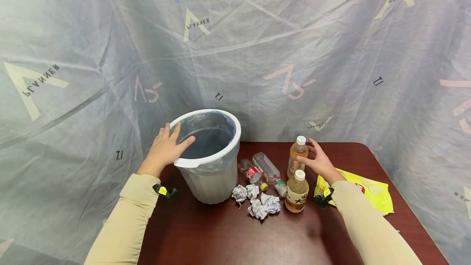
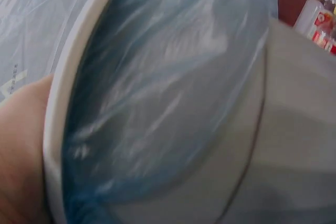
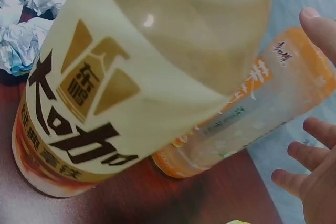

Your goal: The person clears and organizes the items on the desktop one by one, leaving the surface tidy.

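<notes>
At the rim of a white trash can (image 1: 215, 183) with a bluish plastic liner (image 2: 157, 87) is my left hand (image 1: 164, 149), its fingers spread. My right hand (image 1: 319, 162) is beside an orange-labelled drink bottle (image 1: 297, 155) with a white cap. The thumb and fingers are apart on either side of it in the right wrist view, where the same bottle (image 3: 226, 124) shows partly behind a nearer one. That nearer bottle (image 1: 296, 193) has a cream label and a white cap; both stand upright on the table. Whether the right hand touches the orange-labelled bottle I cannot tell.
Between can and bottles lie two clear plastic bottles, one with a red label (image 1: 253, 174) and one with a green-topped neck (image 1: 268, 167). Several crumpled paper balls (image 1: 259, 207) are in front. A yellow bag (image 1: 375, 193) lies on the dark red table (image 1: 235, 240) at right. Grey sheeting (image 1: 235, 60) hangs behind.
</notes>
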`<state>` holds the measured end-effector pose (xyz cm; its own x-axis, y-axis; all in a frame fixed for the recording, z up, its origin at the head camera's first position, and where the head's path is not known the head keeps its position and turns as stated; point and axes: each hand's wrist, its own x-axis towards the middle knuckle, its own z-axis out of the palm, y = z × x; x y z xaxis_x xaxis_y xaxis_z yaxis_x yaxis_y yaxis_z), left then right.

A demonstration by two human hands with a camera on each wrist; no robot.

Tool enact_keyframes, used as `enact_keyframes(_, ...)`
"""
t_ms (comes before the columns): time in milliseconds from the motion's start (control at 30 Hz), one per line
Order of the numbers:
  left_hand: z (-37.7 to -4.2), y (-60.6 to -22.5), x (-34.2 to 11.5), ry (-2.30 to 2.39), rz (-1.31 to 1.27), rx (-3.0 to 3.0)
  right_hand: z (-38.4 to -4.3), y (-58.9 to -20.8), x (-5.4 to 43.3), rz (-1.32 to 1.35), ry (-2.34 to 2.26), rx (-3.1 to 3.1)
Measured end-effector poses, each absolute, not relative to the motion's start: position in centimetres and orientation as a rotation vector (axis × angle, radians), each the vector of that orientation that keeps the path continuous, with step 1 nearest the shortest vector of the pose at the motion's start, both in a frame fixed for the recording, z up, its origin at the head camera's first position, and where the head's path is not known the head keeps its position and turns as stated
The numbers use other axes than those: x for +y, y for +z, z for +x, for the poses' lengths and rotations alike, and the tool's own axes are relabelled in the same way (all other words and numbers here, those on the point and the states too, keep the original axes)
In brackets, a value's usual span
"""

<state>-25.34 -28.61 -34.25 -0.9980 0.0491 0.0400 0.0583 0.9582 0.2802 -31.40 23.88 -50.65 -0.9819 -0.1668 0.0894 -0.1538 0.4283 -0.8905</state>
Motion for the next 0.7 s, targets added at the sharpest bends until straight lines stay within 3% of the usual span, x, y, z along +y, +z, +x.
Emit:
enact_keyframes(333,-25.1,-33.7,-30.5,-0.352,0.003,-3.121,-30.3,-49.7,22.1,-0.411,-1.729,2.626)
enact_keyframes(700,-25.4,-34.1,-30.6,-0.299,0.012,-3.121,-32.0,-52.6,22.3,-0.371,-1.689,2.763)
